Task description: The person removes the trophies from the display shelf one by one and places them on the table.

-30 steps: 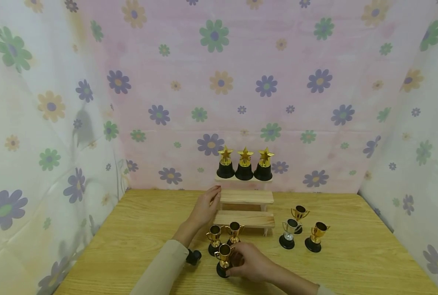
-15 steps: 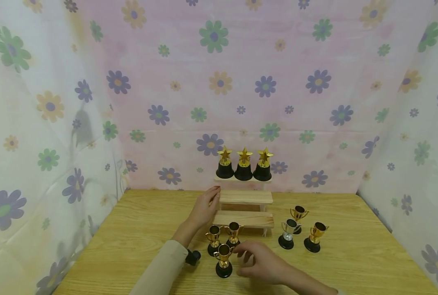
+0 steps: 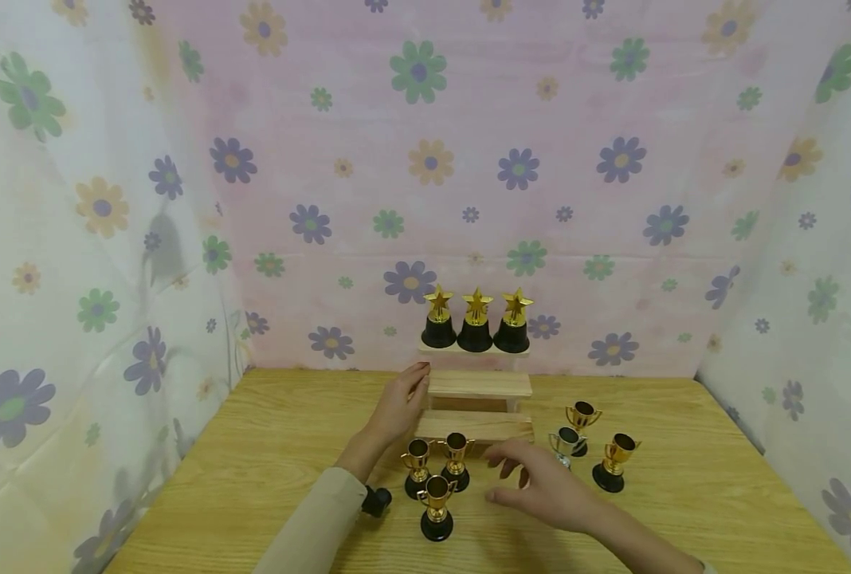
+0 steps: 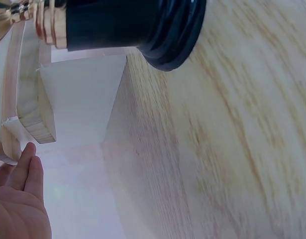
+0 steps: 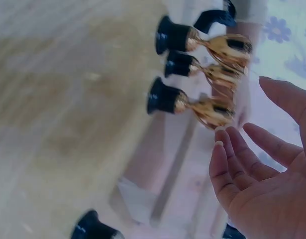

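My left hand (image 3: 397, 405) touches the left side of a small tiered wooden stand (image 3: 479, 384), its fingers (image 4: 33, 172) straight along the step ends. My right hand (image 3: 543, 488) hovers over the table with fingers apart and holds nothing. To its left stand three gold trophy cups with black bases: a front one (image 3: 437, 498), a back left one (image 3: 417, 461) and a back right one (image 3: 456, 454). Right of it are a silver trophy cup (image 3: 565, 443), partly hidden by the hand, and two gold ones, a rear cup (image 3: 582, 418) and a right-hand cup (image 3: 617, 454).
Three gold star trophies (image 3: 477, 319) with black bases stand in a row on the stand's top tier. A black object (image 3: 378, 501) shows beside my left sleeve (image 3: 318, 522). Flowered cloth (image 3: 468, 183) encloses the back and sides of the wooden table (image 3: 289, 414).
My right hand has let go of the front gold trophy cup and moved right, now partly covering the silver cup. The left hand keeps its place on the stand.
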The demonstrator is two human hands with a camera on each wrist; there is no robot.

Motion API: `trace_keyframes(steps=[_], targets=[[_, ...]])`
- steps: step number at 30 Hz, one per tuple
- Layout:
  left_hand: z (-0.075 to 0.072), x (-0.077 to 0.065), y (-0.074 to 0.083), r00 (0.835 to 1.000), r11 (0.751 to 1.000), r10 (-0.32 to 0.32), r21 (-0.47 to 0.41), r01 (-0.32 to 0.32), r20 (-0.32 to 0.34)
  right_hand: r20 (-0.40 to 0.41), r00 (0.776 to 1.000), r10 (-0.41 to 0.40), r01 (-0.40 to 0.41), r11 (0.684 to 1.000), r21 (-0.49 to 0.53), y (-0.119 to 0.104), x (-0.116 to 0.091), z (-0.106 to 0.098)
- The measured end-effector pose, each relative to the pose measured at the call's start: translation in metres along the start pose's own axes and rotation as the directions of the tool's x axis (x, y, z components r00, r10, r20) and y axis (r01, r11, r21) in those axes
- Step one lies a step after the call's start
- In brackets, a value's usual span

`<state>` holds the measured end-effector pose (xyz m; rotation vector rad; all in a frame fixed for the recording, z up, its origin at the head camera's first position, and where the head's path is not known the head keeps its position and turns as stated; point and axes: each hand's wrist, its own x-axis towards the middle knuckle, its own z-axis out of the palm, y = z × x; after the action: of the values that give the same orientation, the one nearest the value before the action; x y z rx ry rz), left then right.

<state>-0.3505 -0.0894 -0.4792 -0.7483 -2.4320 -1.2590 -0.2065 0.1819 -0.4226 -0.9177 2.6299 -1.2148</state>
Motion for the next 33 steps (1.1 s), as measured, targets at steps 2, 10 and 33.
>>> trace_keyframes(steps=[2,10,33], targets=[[-0.001,0.0,0.0,1.0,1.0,-0.005,-0.002,0.005,0.0,-0.013,1.0,0.002,-0.002,1.0,0.002,-0.004,-0.001,-0.007],[-0.002,0.0,0.001,1.0,1.0,-0.001,-0.001,0.001,-0.006,-0.076,0.997,-0.016,0.014,0.999,-0.037,-0.013,-0.003,-0.032],[-0.001,-0.001,0.002,1.0,1.0,0.001,0.005,-0.001,-0.002,-0.215,0.977,0.013,-0.046,0.987,-0.152,-0.006,0.009,-0.087]])
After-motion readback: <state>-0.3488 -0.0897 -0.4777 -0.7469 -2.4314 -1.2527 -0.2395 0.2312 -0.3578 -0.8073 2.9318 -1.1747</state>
